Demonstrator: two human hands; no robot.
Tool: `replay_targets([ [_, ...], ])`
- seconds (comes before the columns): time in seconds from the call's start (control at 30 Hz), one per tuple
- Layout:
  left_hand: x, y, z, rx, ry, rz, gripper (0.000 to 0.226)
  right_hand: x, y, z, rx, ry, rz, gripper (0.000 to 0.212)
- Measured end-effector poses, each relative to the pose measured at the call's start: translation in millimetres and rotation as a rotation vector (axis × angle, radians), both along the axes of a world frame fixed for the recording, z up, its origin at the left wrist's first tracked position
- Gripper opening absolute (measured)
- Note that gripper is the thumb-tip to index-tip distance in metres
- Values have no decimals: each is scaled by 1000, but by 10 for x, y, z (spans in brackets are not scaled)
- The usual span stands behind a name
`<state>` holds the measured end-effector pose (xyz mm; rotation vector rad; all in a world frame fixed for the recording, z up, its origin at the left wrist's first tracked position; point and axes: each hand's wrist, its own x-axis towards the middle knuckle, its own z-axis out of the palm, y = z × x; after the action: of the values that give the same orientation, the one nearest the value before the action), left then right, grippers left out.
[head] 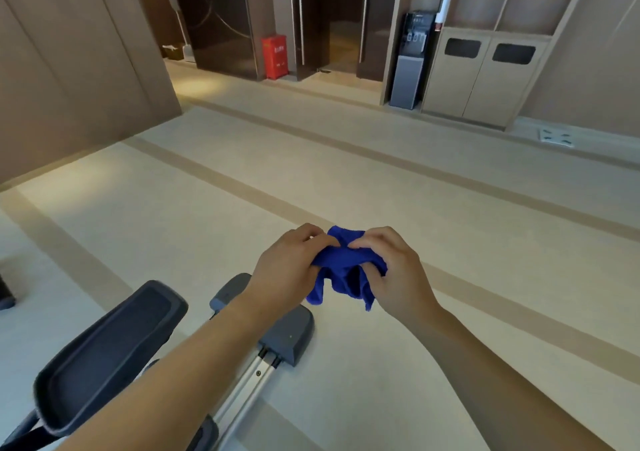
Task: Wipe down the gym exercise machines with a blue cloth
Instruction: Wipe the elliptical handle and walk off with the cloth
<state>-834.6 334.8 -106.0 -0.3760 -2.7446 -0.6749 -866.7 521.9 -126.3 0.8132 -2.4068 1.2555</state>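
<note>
Both arms are reaching forward. The left hand (287, 265) and right hand (398, 272) are pinching the cloth (346, 267) together.

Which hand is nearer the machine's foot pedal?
Left. The left hand grips the blue cloth above the rail end, right of the foot pedal; the right hand grips the cloth farther right, over the floor.
</note>
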Motion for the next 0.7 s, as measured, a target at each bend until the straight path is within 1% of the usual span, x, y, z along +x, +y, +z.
replay_targets([
  [0.13,-892,150,-77,50,-7,32,31,-765,109,-124,-13,-23,-51,39],
  [0.27,-1898,318,-137,106,15,44,33,-1730,249,-240,-5,-66,-72,41],
  [0.4,-2967,399,-27,134,50,85,37,-2808,334,-188,8,-124,2,48],
  [0.5,-3704,345,55,130,81,109,38,-3597,280,-94,-3,-124,90,42],
  [0.6,-4197,190,72,124,108,160,37,-4274,73,-49,9,-126,117,41],
  [0.7,-4599,-117,-1,113,99,247,38,-4876,-315,-54,93,-168,191,47],
])
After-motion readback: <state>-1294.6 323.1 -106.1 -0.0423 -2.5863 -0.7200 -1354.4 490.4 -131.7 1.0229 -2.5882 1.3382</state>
